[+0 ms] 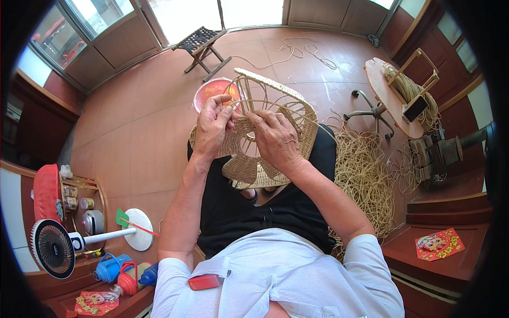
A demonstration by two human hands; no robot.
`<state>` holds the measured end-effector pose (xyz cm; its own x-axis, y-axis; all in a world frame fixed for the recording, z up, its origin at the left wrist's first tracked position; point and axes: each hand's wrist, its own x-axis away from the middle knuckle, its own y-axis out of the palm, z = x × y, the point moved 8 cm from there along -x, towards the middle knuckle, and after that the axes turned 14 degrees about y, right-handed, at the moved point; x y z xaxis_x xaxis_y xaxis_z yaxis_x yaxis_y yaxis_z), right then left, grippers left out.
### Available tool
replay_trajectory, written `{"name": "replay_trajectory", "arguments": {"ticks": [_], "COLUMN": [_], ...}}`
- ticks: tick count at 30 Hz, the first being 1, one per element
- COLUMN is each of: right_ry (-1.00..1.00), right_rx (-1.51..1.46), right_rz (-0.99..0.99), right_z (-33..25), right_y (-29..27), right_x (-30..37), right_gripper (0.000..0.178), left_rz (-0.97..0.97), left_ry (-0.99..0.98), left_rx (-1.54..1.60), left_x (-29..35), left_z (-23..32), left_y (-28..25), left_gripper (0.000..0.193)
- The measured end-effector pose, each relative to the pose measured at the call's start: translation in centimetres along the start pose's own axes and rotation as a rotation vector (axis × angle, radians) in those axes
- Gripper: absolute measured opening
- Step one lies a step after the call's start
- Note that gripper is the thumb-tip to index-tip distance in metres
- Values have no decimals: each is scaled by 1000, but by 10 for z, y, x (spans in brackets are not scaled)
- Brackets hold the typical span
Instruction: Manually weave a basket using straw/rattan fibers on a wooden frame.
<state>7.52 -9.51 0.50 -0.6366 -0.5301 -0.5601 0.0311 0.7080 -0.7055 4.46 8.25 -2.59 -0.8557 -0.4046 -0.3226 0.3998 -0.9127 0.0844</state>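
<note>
A half-woven straw-cord piece rests between my knees, with a braided rim, bare frame rods and a round opening in its middle; I cannot tell its kind. My left hand is closed in a pinch on a thin straw cord at the left of the piece. That cord arcs across to the right. My right hand lies over the weave with its fingers bent and pressed together at the cord and the opening's upper edge. The right fingertips are partly hidden against the weave.
A large tangle of straw cord covers the floor at my right. A folding stool and a red basin stand ahead. Beyond, at right, is a wheeled chair base by a bundle of cord. A fan stands at left.
</note>
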Motion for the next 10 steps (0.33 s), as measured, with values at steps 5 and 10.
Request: {"name": "replay_trajectory", "arguments": {"ticks": [5,10], "right_ry": [2,49], "right_rx": [69,178], "right_rz": [-52,-126], "right_z": [-2,0], "right_y": [6,19], "right_x": [2,5], "right_gripper": [58,74], "left_rz": [-41,-178], "left_ry": [129,355], "left_rx": [-39,-336], "left_x": [-27,-44], "left_z": [14,17], "left_y": [12,24], "left_gripper": [20,19]}}
